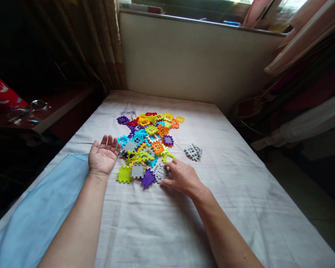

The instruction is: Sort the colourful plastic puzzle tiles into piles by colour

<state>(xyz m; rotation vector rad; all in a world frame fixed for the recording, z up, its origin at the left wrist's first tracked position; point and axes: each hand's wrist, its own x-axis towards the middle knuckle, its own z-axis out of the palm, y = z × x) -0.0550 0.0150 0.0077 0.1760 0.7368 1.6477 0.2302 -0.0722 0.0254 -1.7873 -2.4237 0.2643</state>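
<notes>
A heap of coloured plastic building tiles with notched edges lies on the bed sheet, among them a lime green tile [124,174], a purple tile [148,178] and a plain grey tile [138,170]. My left hand [104,153] rests palm up at the heap's left side, fingers spread, holding nothing. At the near right edge of the heap, my right hand [182,175] has its thumb and fingers closed on the edge of a grey window tile [160,172]. Apart from the heap, to the right, lies a small group of grey tiles [193,151].
White bedding [229,208] spreads beneath everything, with a light blue cloth [53,197] under my left forearm. On a dark red side table stand glasses [39,105] and a red item [4,95]. Curtains [100,41] and hanging clothes [309,33] flank the wall [195,56].
</notes>
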